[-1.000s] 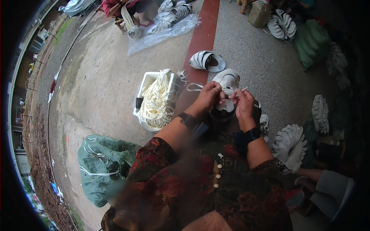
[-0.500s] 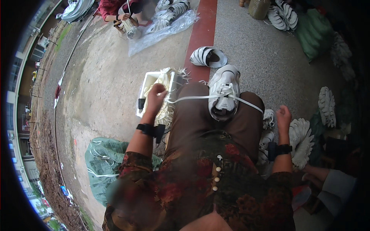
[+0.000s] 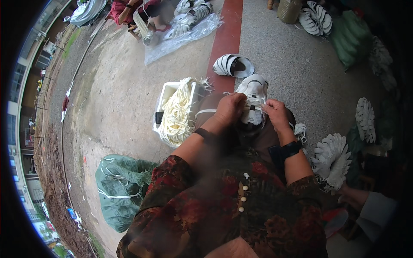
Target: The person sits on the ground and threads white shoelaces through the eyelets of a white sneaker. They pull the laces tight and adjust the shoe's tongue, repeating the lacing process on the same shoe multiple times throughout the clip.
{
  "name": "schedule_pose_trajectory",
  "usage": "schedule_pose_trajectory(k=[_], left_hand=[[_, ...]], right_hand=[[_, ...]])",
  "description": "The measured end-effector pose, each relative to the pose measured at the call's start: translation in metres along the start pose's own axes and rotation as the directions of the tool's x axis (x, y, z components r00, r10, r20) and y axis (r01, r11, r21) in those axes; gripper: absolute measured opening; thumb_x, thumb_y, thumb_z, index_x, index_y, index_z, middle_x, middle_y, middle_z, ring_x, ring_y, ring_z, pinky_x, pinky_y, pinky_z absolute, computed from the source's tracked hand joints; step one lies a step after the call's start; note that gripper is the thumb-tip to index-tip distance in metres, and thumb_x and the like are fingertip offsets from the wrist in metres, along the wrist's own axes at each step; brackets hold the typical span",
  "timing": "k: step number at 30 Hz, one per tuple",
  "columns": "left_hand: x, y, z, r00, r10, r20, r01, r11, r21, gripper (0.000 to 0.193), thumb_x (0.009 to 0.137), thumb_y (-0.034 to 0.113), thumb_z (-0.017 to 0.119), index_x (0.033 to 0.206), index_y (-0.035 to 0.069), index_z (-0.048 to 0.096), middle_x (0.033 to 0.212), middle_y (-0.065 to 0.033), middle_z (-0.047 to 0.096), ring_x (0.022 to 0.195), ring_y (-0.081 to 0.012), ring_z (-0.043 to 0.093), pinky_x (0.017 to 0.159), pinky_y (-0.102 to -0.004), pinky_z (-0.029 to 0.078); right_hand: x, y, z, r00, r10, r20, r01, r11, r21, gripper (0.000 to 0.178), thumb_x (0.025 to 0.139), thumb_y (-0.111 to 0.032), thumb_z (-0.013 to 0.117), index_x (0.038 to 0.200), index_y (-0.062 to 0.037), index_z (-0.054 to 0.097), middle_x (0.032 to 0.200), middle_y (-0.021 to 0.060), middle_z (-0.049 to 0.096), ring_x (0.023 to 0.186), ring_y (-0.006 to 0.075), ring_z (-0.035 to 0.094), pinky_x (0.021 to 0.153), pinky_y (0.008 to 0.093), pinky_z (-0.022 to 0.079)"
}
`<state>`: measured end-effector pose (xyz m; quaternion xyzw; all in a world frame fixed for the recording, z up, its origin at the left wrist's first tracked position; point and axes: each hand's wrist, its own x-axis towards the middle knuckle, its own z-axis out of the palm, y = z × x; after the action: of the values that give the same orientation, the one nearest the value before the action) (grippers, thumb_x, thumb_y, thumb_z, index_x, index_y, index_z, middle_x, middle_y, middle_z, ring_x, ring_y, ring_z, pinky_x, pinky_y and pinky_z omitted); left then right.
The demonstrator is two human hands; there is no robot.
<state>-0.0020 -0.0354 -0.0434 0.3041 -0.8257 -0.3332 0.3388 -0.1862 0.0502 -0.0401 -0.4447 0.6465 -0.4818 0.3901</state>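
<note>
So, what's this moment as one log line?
left fingers: at laces | right fingers: at laces | white shoe: on lap | lace box: person's left

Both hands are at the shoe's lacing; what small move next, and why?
Probably guide the white lace into its next hole, though the holes are too small to make out: the left hand and right hand are close together at the shoe, and the tongue's near part shows no lace across it.

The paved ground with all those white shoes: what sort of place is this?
Probably an informal shoe workspace, at least partly outdoors: a white box heaped with pale laces, a fanned stack of white shoe uppers, and a white shoe at the person's lap.
</note>
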Motion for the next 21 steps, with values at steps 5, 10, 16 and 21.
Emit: schedule_pose_trajectory(k=[5, 10, 16, 21], left_hand=[[0.0, -0.006, 0.0, 0.982, -0.14, 0.129, 0.165, 0.964, -0.209, 0.018, 0.079, 0.018, 0.062, 0.082, 0.0, 0.06, 0.074, -0.0123, 0.059, 0.069, -0.0256, 0.059, 0.064, -0.0336, 0.046], [0.011, 0.003, -0.007, 0.852, -0.444, 0.276, 0.518, 0.792, -0.325, 0.024, 0.073, 0.021, 0.062, 0.072, -0.004, 0.059, 0.062, -0.0112, 0.056, 0.059, -0.0183, 0.055, 0.057, -0.0322, 0.045], [0.014, 0.003, -0.004, 0.81, -0.513, 0.284, 0.577, 0.784, -0.229, 0.021, 0.071, 0.016, 0.054, 0.073, -0.005, 0.058, 0.067, -0.0077, 0.058, 0.064, -0.0146, 0.055, 0.06, -0.0277, 0.046], [0.01, -0.001, 0.002, 0.868, -0.456, 0.198, 0.496, 0.823, -0.276, 0.022, 0.069, 0.019, 0.06, 0.063, -0.002, 0.056, 0.054, -0.0096, 0.053, 0.053, -0.0158, 0.053, 0.054, -0.0311, 0.044]], right_hand=[[0.0, -0.001, -0.006, 0.993, 0.106, 0.047, -0.116, 0.935, 0.335, 0.025, 0.084, -0.014, 0.059, 0.062, -0.0028, 0.056, 0.062, -0.0021, 0.051, 0.059, 0.0079, 0.045, 0.058, 0.0226, 0.036], [0.003, -0.004, -0.005, 0.986, 0.166, 0.019, -0.163, 0.932, 0.324, 0.018, 0.079, -0.009, 0.062, 0.064, -0.0023, 0.056, 0.058, -0.0016, 0.05, 0.056, 0.0082, 0.045, 0.054, 0.0237, 0.036], [0.0, -0.001, 0.0, 0.948, -0.171, -0.268, 0.092, 0.955, -0.283, 0.004, 0.072, 0.0, 0.058, 0.069, 0.0014, 0.057, 0.057, 0.0075, 0.053, 0.054, 0.0116, 0.05, 0.051, 0.0278, 0.04], [0.004, 0.004, 0.008, 0.873, -0.242, -0.423, 0.129, 0.952, -0.278, 0.003, 0.073, 0.001, 0.055, 0.072, 0.0028, 0.058, 0.06, 0.0108, 0.057, 0.052, 0.0139, 0.052, 0.051, 0.0289, 0.043]])
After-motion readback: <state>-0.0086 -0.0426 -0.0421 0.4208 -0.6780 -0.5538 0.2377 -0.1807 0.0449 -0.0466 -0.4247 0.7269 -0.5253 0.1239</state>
